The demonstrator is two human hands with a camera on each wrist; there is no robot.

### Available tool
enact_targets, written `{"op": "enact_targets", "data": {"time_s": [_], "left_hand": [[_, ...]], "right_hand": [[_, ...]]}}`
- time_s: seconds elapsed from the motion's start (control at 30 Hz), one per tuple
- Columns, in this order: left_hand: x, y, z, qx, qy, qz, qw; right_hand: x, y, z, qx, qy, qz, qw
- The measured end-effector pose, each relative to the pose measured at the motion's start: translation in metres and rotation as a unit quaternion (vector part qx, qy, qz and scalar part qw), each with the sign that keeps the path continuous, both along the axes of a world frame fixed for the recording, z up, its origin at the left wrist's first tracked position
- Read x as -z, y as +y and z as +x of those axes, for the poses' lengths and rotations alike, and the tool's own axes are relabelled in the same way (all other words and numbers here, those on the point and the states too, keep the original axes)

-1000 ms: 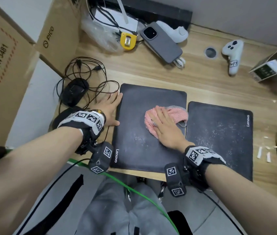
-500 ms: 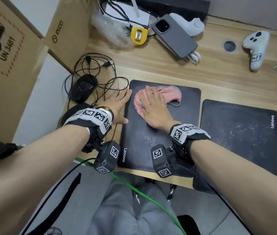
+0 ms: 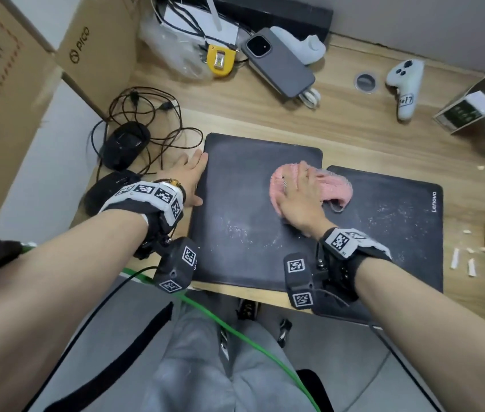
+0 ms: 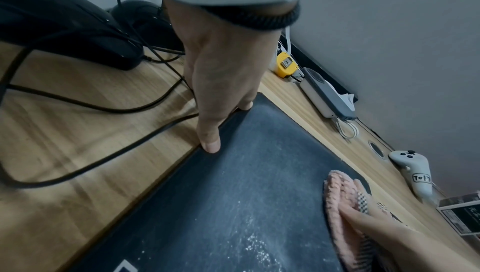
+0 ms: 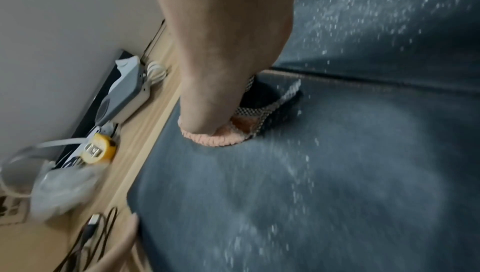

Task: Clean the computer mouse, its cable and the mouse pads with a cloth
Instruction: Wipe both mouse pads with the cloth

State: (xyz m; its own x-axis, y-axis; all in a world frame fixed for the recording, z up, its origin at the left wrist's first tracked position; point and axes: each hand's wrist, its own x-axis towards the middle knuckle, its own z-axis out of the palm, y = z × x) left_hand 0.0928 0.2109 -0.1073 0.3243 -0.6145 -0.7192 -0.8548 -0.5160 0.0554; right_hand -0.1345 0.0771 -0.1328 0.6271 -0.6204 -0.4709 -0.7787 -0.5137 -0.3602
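Two black Lenovo mouse pads lie side by side on the wooden desk: a left pad point(image 3: 244, 179) and a right pad point(image 3: 398, 221), both dusted with white specks. My right hand point(image 3: 297, 194) lies flat on a pink knitted cloth point(image 3: 338, 185) at the left pad's right edge, fingers straight, pressing it down. My left hand point(image 3: 189, 176) rests with straight fingers on the left pad's left edge point(image 4: 226, 124). A black mouse point(image 3: 124, 144) with its tangled black cable point(image 3: 158, 120) sits on the desk to the left. The cloth point(image 5: 213, 139) shows under my right palm in the right wrist view.
At the back lie a grey phone point(image 3: 278, 62), a yellow tape measure point(image 3: 220, 63), a white controller point(image 3: 404, 84) and a small open box point(image 3: 470, 105). A PICO carton point(image 3: 86, 46) stands at the left. A second black mouse-like object point(image 3: 104, 188) sits by my left wrist.
My right hand has slid the pink cloth from the left pad's top left part rightwards to its right edge. The left hand stays on the pad's left edge.
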Motion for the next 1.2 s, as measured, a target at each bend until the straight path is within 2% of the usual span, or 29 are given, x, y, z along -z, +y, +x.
{"op": "enact_targets", "data": {"time_s": [0.03,0.1,0.17,0.23,0.37,0.47,0.6,0.7,0.77,0.9,1.07,1.13,1.2], "left_hand": [[0.0,0.0,0.0,0.001,0.001,0.001,1.0],[-0.002,-0.001,-0.001,0.0,0.003,0.001,1.0],[-0.005,-0.001,-0.003,-0.001,0.002,0.004,1.0],[-0.008,-0.002,-0.004,0.001,0.001,0.009,1.0],[-0.01,-0.002,-0.005,-0.003,-0.001,0.008,1.0],[-0.011,-0.003,-0.006,-0.008,-0.003,0.019,1.0],[-0.012,-0.006,-0.007,-0.007,-0.009,0.022,1.0],[-0.01,-0.005,-0.006,-0.004,-0.002,0.02,1.0],[-0.008,-0.003,-0.003,-0.006,0.007,0.019,1.0],[-0.006,-0.002,-0.001,-0.004,0.011,0.012,1.0],[-0.012,-0.002,-0.002,0.002,-0.012,-0.009,1.0],[-0.014,0.0,-0.006,0.0,-0.017,-0.026,1.0],[-0.014,0.004,-0.011,-0.002,-0.023,-0.042,0.999]], "right_hand": [[0.0,0.012,0.007,-0.022,-0.009,-0.008,1.0],[0.002,0.046,0.022,-0.125,-0.032,-0.018,0.991],[0.008,0.08,0.03,-0.238,-0.051,-0.04,0.969],[0.004,0.105,0.027,-0.279,-0.061,-0.035,0.958],[-0.006,0.084,0.006,-0.242,-0.142,0.013,0.96],[-0.005,0.038,-0.008,-0.13,-0.171,0.011,0.977],[-0.001,-0.01,-0.025,0.036,-0.119,0.003,0.992],[0.007,-0.006,-0.012,0.055,-0.065,-0.043,0.995],[0.005,0.005,0.002,0.015,-0.039,-0.052,0.998],[-0.009,0.043,0.033,-0.155,-0.037,-0.033,0.987],[-0.007,0.112,0.03,-0.331,-0.043,0.003,0.943],[-0.001,0.118,0.017,-0.364,-0.045,0.003,0.93],[0.0,0.11,0.008,-0.354,-0.059,0.015,0.933]]}}
